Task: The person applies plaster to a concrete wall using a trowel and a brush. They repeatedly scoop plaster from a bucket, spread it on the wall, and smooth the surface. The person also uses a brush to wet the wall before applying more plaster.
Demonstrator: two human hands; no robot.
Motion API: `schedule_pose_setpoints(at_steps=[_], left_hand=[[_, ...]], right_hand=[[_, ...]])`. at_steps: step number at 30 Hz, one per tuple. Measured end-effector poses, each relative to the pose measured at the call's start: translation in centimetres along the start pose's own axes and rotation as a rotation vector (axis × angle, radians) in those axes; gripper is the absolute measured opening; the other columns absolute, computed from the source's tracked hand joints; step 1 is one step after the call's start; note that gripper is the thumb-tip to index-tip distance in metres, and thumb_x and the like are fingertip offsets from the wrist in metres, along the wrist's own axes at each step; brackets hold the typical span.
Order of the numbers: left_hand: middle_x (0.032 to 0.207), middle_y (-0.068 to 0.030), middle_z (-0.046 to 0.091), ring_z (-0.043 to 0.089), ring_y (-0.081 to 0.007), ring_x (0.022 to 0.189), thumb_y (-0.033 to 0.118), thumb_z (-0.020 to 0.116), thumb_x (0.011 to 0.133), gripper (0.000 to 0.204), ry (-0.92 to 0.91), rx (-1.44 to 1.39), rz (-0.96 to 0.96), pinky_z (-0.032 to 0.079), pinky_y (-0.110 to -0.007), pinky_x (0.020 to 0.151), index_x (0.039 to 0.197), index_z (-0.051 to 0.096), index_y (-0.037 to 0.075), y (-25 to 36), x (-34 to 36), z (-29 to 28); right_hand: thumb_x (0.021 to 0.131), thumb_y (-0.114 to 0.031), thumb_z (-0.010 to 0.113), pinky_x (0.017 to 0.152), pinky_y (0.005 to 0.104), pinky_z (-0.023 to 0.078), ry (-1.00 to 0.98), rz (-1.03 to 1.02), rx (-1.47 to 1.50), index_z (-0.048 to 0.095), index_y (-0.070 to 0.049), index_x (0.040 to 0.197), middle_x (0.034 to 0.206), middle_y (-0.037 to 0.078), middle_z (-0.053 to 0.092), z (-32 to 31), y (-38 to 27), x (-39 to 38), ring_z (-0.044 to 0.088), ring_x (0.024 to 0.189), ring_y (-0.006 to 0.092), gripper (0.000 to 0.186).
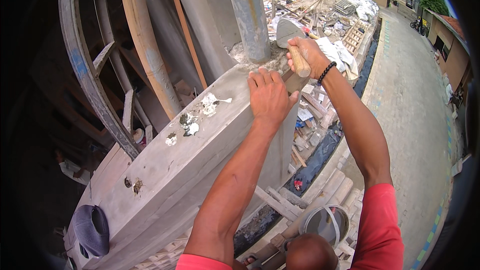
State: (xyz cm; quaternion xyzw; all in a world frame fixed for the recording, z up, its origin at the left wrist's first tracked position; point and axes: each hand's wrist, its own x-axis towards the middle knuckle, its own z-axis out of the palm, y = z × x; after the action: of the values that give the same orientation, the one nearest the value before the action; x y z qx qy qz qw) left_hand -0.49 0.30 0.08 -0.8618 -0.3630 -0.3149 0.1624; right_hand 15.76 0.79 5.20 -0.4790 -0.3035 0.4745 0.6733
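My right hand (311, 56) grips the wooden handle of a trowel (288, 31), its grey blade tilted up beside a rusty metal post (248, 17). Just below the post, my left hand (267, 94) lies with fingers stretched over the edge of a grey concrete wall top (165, 170). Rough mortar (272, 62) surrounds the foot of the post, close to both hands. White and dark splotches (207, 104) mark the wall top nearer to me. A black beaded bracelet is on my right wrist.
A grey knit cap (91, 230) sits at the wall's near end. A ladder (82, 60) and bamboo pole (145, 45) stand left. Below right are bamboo poles (340, 190), a bucket (325, 222) and a person's head (311, 253). Rubble (310, 0), a ditch (320, 152) and a paved lane (415, 120) lie beyond.
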Motion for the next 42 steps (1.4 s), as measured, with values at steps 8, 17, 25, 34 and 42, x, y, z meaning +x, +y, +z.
schedule_pose_setpoints(at_steps=[8,17,25,34,42], left_hand=[[0.121,-0.0223,0.052,0.047,-0.0401,0.116,0.050,0.072,0.068,0.069,0.010,-0.009,-0.020,0.035,-0.044,0.098,0.108,0.055,-0.004,-0.2,-0.2,0.3],[0.120,-0.0215,0.053,0.047,-0.0392,0.115,0.050,0.073,0.067,0.069,0.019,0.009,-0.024,0.035,-0.044,0.098,0.108,0.056,-0.004,0.1,-0.1,0.2],[0.116,-0.0218,0.055,0.048,-0.0393,0.112,0.048,0.074,0.065,0.065,0.060,-0.024,-0.013,0.036,-0.044,0.096,0.103,0.058,-0.002,-0.1,-0.1,0.2],[0.117,-0.0223,0.054,0.048,-0.0400,0.112,0.049,0.073,0.066,0.066,0.053,-0.011,0.003,0.036,-0.044,0.096,0.103,0.058,-0.003,0.2,0.0,0.1],[0.118,-0.0234,0.053,0.047,-0.0403,0.114,0.050,0.072,0.067,0.067,0.039,-0.010,-0.012,0.035,-0.043,0.097,0.105,0.058,-0.003,-0.2,-0.2,0.0]], right_hand=[[0.087,-0.024,0.054,0.037,0.0306,0.047,-0.027,0.054,-0.047,0.048,-0.003,0.089,0.065,0.007,0.054,0.8,0.1,-1.1,0.055,0.046,0.0188,0.022],[0.090,-0.026,0.050,0.037,0.0246,0.049,0.001,0.022,-0.010,0.050,-0.003,0.096,0.066,0.005,0.056,-3.2,-2.0,-3.4,0.055,0.045,0.0122,0.023],[0.086,-0.023,0.053,0.038,0.0302,0.049,-0.068,0.059,0.024,0.046,-0.003,0.092,0.067,0.008,0.054,0.6,-1.5,-5.8,0.055,0.046,0.0174,0.022],[0.084,-0.015,0.054,0.038,0.0341,0.049,0.164,-0.020,-0.282,0.047,0.001,0.089,0.068,0.010,0.051,0.1,-2.8,-0.6,0.055,0.048,0.0210,0.018],[0.085,-0.017,0.054,0.039,0.0314,0.049,-0.127,0.143,-0.325,0.047,0.002,0.092,0.070,0.010,0.051,-0.1,-2.9,-0.9,0.056,0.048,0.0192,0.022]])
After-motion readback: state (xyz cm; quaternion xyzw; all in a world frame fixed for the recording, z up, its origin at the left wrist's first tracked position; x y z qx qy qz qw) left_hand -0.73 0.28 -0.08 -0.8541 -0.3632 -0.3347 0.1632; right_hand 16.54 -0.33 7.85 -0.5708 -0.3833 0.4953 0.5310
